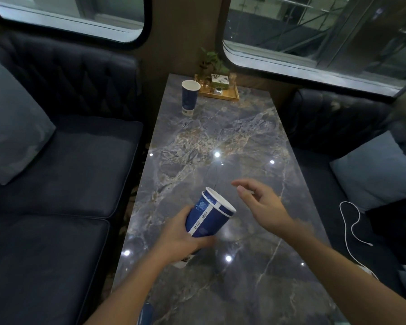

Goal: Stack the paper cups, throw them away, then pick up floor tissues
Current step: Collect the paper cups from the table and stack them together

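Observation:
My left hand (182,238) grips a stack of blue paper cups (209,213) with white rims, one nested inside another, tilted with the mouths up and to the right above the near part of the marble table (220,141). Just right of the stack, my right hand (261,202) hovers empty with its fingers spread. A single blue paper cup (189,97) stands upright at the far left corner of the table. No floor tissues are visible.
A wooden tray (223,93) with a small plant and jars sits at the far end of the table under the window. Dark sofas with grey cushions (12,123) flank both sides. A white cable (354,227) lies on the right seat.

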